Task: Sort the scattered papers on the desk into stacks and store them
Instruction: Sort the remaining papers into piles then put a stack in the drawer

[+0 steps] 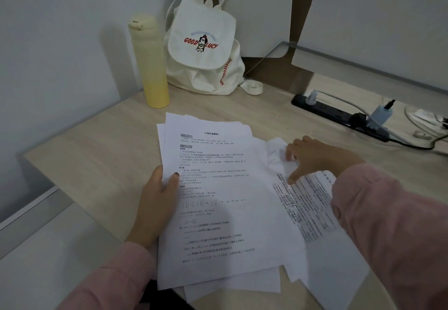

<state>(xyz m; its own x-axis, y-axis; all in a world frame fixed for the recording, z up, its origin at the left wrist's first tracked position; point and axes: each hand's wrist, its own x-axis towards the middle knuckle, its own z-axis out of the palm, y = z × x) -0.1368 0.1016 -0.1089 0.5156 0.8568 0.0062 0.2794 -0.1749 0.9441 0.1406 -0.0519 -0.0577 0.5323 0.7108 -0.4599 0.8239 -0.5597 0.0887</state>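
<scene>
A loose stack of printed white papers [218, 203] lies fanned in the middle of the wooden desk [97, 159]. My left hand [157, 203] grips the stack's left edge, thumb on top of the front sheet. To the right lie a densely printed sheet [308, 203] and a small crumpled slip [276, 152]. My right hand [312, 157] rests flat on these, fingers spread, thumb pressing the printed sheet. More plain sheets [339, 261] spread under my right sleeve toward the desk's front edge.
A yellow bottle [151, 62] and a white canvas backpack [206, 45] stand at the back by the wall. A black power strip [339, 113] with plugs and cables runs along the back right. A white panel [378, 19] overhangs the right side.
</scene>
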